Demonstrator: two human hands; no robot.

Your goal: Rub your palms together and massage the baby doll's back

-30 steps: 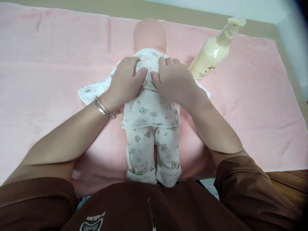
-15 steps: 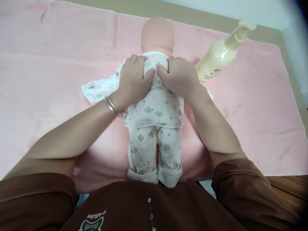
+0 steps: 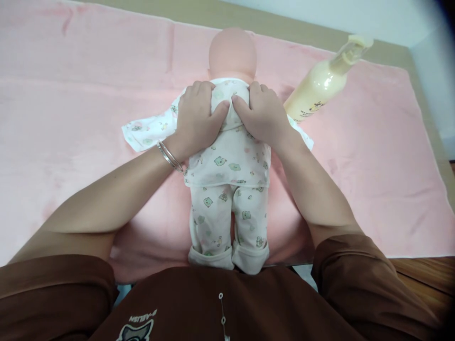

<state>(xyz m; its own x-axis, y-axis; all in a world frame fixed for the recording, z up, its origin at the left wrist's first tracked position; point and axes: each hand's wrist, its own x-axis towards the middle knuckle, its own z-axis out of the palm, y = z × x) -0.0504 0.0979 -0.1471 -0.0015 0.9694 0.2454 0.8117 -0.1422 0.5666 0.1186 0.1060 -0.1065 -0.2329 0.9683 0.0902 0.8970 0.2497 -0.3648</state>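
Observation:
A baby doll (image 3: 227, 166) in white printed pyjamas lies face down on a pink towel (image 3: 71, 85), its bare head (image 3: 232, 52) pointing away from me. My left hand (image 3: 199, 116) wraps around the doll's left shoulder, thumb pressed on the upper back; a silver bangle sits on that wrist. My right hand (image 3: 261, 116) grips the right shoulder the same way. The two thumbs almost meet at the middle of the doll's back.
A cream pump bottle (image 3: 320, 90) lies tilted on the towel just right of my right hand. The towel's edge and a wooden surface (image 3: 426, 270) show at the lower right. My brown shirt fills the bottom of the view.
Both hands have slid up the doll's back from the shoulder blades to the shoulders, near the neck. The doll stays face down.

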